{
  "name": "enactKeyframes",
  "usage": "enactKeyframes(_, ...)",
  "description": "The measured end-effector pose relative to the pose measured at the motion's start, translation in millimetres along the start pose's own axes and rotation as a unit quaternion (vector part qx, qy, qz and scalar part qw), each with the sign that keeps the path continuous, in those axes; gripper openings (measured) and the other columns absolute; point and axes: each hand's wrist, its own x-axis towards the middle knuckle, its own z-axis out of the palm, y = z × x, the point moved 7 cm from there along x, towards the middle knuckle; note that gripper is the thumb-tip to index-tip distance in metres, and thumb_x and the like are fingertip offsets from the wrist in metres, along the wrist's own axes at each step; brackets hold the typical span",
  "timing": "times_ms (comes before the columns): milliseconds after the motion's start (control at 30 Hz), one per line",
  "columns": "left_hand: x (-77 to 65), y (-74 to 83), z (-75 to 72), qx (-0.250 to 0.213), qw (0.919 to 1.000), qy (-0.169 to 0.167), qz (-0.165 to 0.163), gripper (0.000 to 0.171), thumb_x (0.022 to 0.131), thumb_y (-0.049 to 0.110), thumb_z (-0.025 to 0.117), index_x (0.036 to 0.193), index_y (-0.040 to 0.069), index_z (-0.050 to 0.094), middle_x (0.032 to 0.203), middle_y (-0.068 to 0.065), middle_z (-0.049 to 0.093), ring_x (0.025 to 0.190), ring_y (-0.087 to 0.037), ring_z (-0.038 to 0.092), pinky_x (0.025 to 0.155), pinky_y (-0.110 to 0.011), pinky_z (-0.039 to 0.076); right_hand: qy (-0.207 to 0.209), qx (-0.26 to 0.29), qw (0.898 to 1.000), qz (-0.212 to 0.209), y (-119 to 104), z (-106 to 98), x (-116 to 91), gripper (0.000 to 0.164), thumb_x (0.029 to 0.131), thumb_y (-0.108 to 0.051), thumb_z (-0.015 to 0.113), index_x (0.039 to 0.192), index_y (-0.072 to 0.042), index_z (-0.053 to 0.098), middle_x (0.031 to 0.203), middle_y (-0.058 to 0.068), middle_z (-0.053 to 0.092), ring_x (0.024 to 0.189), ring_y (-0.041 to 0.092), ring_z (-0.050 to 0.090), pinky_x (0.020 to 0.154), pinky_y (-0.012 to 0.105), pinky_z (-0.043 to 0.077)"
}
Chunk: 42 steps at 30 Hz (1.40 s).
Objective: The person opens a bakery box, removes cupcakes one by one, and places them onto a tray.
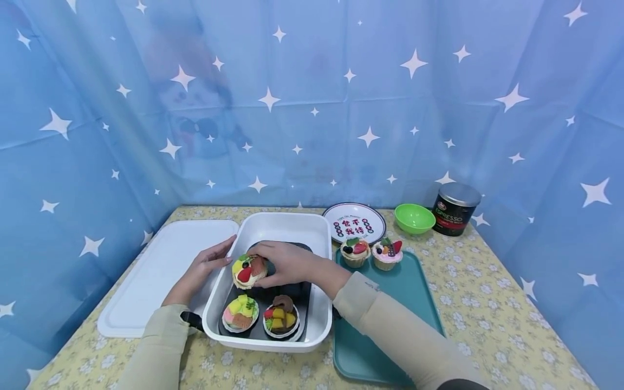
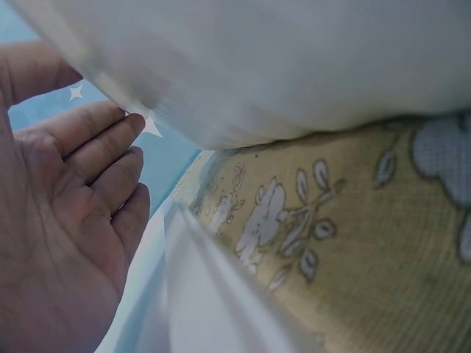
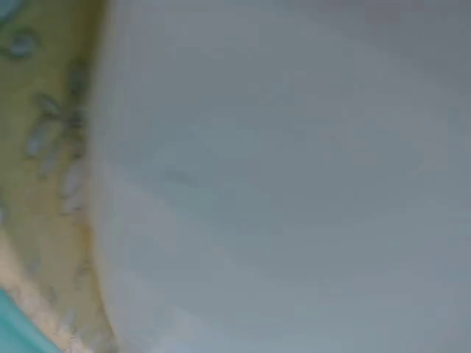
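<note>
Inside a white plastic bin [image 1: 325, 238], my right hand [image 1: 291, 262] grips a toy fruit cupcake [image 1: 247, 272] topped with a strawberry and yellow pieces. Nearer the bin's front, two more toy cupcakes, one with yellow and pink toppings [image 1: 240, 313] and one chocolate-topped [image 1: 281, 317], sit on a dark tray [image 1: 261, 335]. My left hand [image 1: 207, 266] is at the bin's left rim, its fingers fairly straight; the left wrist view shows the fingertips against the outer wall. Only a blurred pale surface and some tablecloth show in the right wrist view.
Left of the bin lies a white lid [image 1: 146, 287]. On the right, a teal tray [image 1: 414, 303] has two toy cupcakes [image 1: 355, 252] at its far end. Behind it are a printed plate [image 1: 358, 214], a green bowl [image 1: 414, 219] and a black espresso tin [image 1: 456, 208].
</note>
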Motion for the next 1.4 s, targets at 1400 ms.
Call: enactKeyframes(1400,-0.8,2.8,2.5,-0.001,0.9999,0.012,-0.004,0.062,0.101,0.023,0.057,0.159,0.020,0.034,0.164,-0.003,0.027,0.153,-0.030,0.019,0.118,-0.062,0.015,-0.046,0.219,0.930,0.290,94,-69,-231,0.060,0.083,-0.029,0.085,0.135,-0.016,0.060,0.124,0.001,0.066,0.109,0.021,0.063,0.085,0.036,0.055)
